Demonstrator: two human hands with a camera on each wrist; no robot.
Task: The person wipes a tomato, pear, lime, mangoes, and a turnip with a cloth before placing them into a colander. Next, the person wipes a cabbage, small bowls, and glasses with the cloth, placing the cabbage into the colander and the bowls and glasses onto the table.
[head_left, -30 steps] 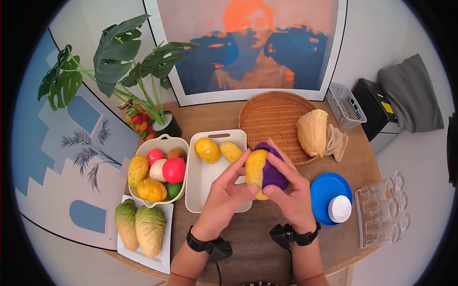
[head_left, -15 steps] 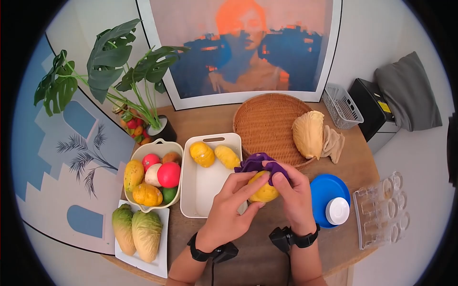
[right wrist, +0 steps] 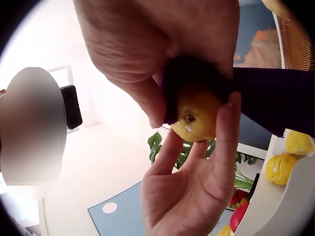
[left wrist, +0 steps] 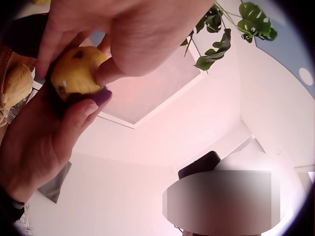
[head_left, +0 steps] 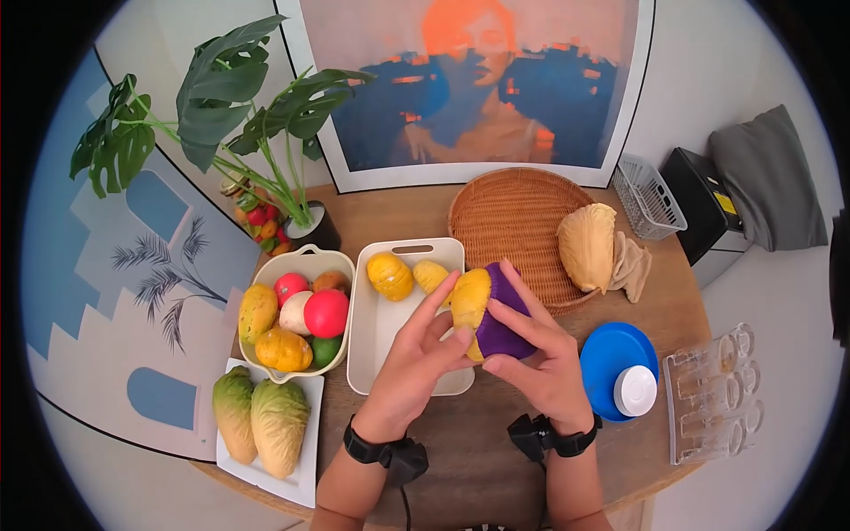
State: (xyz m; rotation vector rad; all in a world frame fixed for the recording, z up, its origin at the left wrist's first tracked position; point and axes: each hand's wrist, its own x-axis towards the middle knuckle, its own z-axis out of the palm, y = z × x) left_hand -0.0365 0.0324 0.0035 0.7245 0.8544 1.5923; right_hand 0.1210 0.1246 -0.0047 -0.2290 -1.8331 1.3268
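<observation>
Both hands hold one yellow fruit (head_left: pixel 470 305) above the table, beside the white tray. A purple cloth (head_left: pixel 503 319) covers its right side. The left hand (head_left: pixel 416 358) grips the bare yellow end with thumb and fingers. The right hand (head_left: pixel 544 363) pinches the cloth side between thumb and fingers. In the left wrist view the fruit (left wrist: pixel 78 71) shows dark spots, with purple cloth (left wrist: pixel 101 97) at its lower edge. In the right wrist view a brown stem spot marks the fruit (right wrist: pixel 199 115), and a dark purple flap (right wrist: pixel 275 98) extends to the right.
A white tray (head_left: pixel 372 354) holds two yellow items. Left of it are a bowl (head_left: pixel 290 373) of fruit and a plate (head_left: pixel 307 442) with cabbages. A wicker tray (head_left: pixel 505 212) with a cabbage, a blue plate (head_left: pixel 602 358) and glasses (head_left: pixel 717 394) stand behind and right.
Compared with half a second ago, the fruit has turned so its yellow side faces left, and the purple cloth lies smoother over its right side. The right-hand fingers have straightened along the cloth.
</observation>
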